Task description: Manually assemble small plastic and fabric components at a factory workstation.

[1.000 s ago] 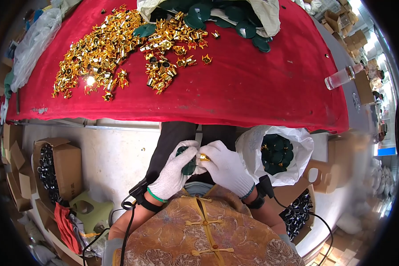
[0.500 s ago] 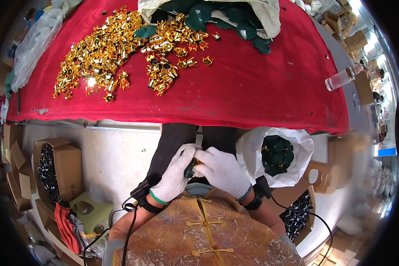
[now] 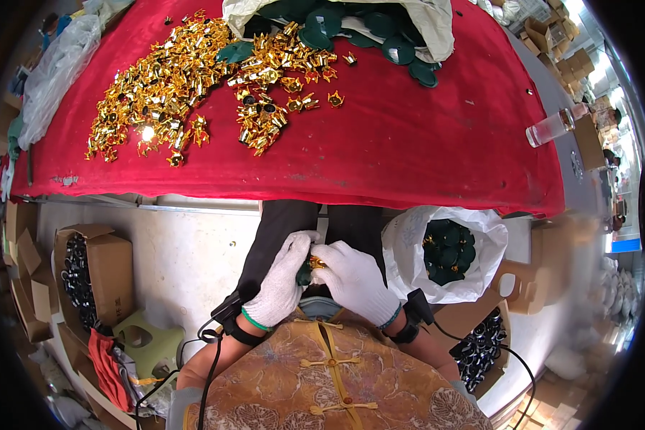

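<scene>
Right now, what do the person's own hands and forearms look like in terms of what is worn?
Both the left hand and the right hand wear white knit gloves with green-edged cuffs. Each wrist carries a black strap-on device, with a thin black cable trailing back along the forearm. The forearms are otherwise uncovered, with no sleeves reaching them.

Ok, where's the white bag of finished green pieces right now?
In the head view the white bag sits open on the person's right, just below the red table edge, beside the right hand and above a cardboard box.
</scene>
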A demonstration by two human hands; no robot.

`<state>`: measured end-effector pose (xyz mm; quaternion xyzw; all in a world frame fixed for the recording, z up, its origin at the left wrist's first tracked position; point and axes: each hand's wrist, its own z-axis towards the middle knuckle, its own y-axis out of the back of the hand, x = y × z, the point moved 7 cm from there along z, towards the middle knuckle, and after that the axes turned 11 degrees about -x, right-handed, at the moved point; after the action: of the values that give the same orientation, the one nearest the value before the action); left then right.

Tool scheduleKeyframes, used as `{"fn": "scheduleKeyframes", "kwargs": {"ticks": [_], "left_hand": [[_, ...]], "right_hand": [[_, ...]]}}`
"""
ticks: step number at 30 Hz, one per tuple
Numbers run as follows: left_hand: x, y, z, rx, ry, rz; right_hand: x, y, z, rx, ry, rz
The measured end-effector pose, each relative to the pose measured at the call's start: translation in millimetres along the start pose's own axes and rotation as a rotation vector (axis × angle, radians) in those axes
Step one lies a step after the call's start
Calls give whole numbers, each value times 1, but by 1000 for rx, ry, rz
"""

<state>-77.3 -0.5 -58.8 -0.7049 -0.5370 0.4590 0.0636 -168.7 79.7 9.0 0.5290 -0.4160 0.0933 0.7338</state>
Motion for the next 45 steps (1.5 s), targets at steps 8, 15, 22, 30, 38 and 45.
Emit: {"fn": "scheduleKeyframes", "kwargs": {"ticks": [8,15,22,30,38,45], "left_hand": [[2,9,1,-60,-45,-19],[2,10,2,-54,-49,-54],[1,11,2,-93,-67,-14],[-2,6,-2,-82,-29,48],[-1,9,-1,-75,-43,88],[3,13,2,-91,-19,60]], "right_hand": [[2,-9,-3,42,17,-35],[-3,-16,-5,0,26,12],[-2,-19,-6,15,24,-23],[-1,-21,-7,43,82,-84],[-3,-21,-6,-24,75,-3],[-10,-22,-3,-44,-25,201]]}}
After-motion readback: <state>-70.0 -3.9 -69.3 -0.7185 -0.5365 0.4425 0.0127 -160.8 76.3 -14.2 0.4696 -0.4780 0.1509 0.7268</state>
